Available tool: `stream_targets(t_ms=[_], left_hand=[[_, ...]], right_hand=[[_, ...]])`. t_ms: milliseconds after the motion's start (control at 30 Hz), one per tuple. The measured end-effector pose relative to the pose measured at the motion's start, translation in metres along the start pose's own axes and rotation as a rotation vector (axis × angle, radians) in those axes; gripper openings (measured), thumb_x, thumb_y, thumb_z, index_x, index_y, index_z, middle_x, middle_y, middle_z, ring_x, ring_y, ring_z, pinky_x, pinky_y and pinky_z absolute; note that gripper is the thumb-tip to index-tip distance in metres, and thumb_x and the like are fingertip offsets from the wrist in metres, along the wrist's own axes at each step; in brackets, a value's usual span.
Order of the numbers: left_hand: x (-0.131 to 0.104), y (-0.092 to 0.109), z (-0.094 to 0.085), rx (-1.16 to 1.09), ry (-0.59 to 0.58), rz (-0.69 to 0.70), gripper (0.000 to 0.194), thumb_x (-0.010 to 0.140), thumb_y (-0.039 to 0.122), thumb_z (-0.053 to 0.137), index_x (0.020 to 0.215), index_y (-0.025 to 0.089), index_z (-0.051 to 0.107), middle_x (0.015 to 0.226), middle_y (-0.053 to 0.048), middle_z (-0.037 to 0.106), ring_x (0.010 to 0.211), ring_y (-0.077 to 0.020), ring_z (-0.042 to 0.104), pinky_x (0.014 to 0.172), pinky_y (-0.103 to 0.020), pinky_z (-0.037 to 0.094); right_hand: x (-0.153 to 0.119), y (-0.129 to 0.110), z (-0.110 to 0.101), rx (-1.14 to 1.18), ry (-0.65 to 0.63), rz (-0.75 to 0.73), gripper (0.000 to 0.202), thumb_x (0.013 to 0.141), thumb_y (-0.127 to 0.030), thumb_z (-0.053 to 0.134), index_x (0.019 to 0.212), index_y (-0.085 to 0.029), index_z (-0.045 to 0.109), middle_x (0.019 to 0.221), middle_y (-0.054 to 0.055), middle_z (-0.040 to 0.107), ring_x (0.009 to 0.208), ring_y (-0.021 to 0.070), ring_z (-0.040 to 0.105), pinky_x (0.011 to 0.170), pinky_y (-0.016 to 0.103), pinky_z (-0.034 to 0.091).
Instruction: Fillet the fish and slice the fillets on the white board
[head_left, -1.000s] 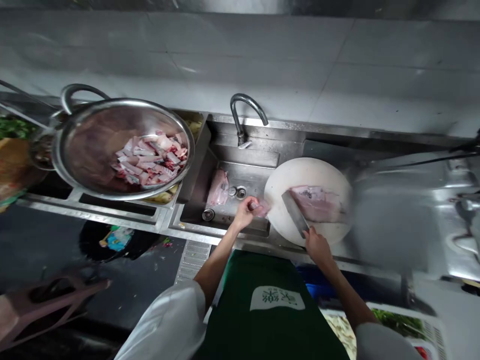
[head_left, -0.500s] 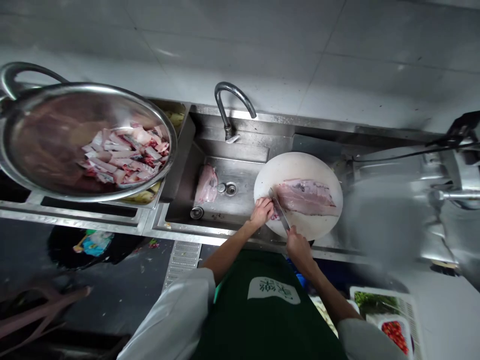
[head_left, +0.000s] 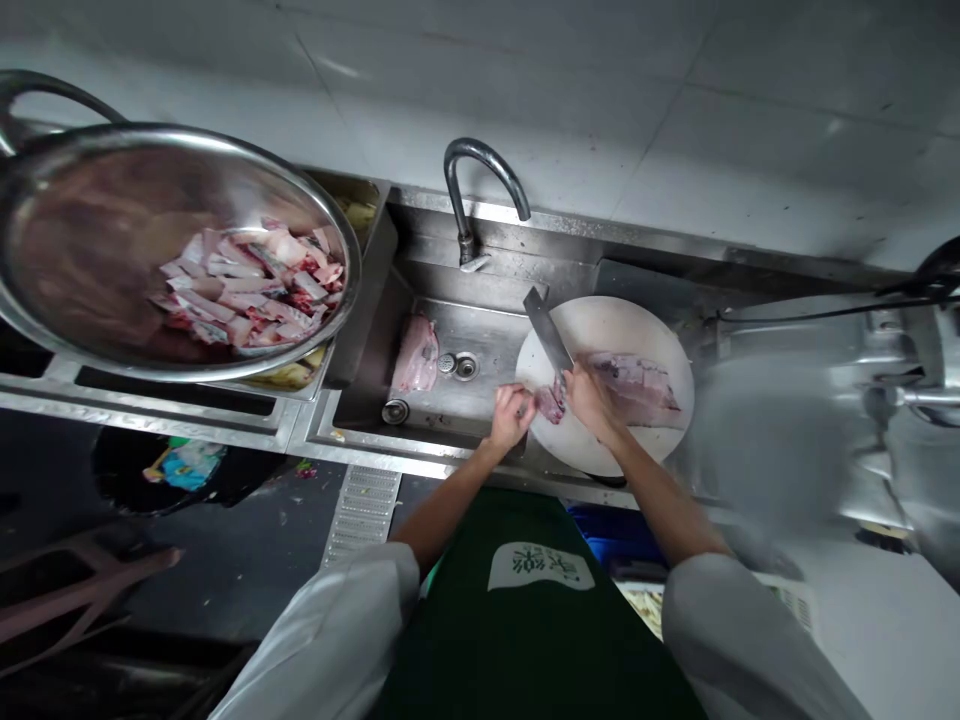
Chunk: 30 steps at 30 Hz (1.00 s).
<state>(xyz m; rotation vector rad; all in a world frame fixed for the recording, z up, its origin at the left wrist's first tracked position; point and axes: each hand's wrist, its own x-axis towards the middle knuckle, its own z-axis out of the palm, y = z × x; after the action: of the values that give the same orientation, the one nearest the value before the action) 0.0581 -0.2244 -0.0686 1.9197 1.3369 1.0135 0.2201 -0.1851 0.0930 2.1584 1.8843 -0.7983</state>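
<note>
My right hand is closed round the handle of a kitchen knife, its broad blade raised and pointing toward the back left over the edge of the round white cutting board. Just left of the board, my left hand has its fingers curled at a small cut fish piece; whether they pinch anything is too small to see. A long pale fish fillet lies skinless side up on the board, partly behind my right hand.
Under the board's left side is a steel sink with another fish piece and a drain. A faucet arches behind. A large steel bowl of cut fish chunks stands left. A blurred patch covers the right side.
The knife has come up off the fillet's left end and swung toward the back left. My left hand has shifted slightly left, away from the blade. The view has tilted a little.
</note>
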Motion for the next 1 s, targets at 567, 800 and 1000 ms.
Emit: stream_targets(t_ms=[567,800,1000], left_hand=[[0.008,-0.003,0.009,-0.048,-0.232,0.155,0.02,0.104,0.021,0.053,0.101,0.02,0.073,0.112,-0.012,0.072,0.114,-0.0251,0.066,0.103,-0.048,0.059],[0.022,0.004,-0.023,-0.055,-0.354,0.118,0.023,0.094,0.024,0.074,0.117,0.025,0.074,0.128,-0.013,0.07,0.128,-0.0293,0.065,0.111,-0.051,0.055],[0.091,0.028,-0.016,-0.033,-0.581,0.133,0.046,0.072,0.032,0.095,0.11,0.019,0.072,0.136,-0.017,0.066,0.143,-0.0409,0.053,0.127,-0.062,0.033]], right_hand=[[-0.023,-0.003,0.039,0.024,-0.1,0.047,0.035,0.114,-0.024,0.035,0.133,-0.007,0.06,0.124,0.023,0.074,0.115,0.0257,0.074,0.086,0.026,0.049],[0.035,0.01,-0.012,0.242,0.063,0.036,0.034,0.115,-0.025,0.043,0.129,0.001,0.061,0.121,0.016,0.074,0.114,0.0128,0.068,0.088,0.016,0.041],[-0.058,0.08,-0.021,0.18,0.231,0.202,0.045,0.111,-0.017,0.032,0.142,-0.001,0.059,0.133,0.028,0.07,0.123,0.0267,0.066,0.1,0.032,0.048]])
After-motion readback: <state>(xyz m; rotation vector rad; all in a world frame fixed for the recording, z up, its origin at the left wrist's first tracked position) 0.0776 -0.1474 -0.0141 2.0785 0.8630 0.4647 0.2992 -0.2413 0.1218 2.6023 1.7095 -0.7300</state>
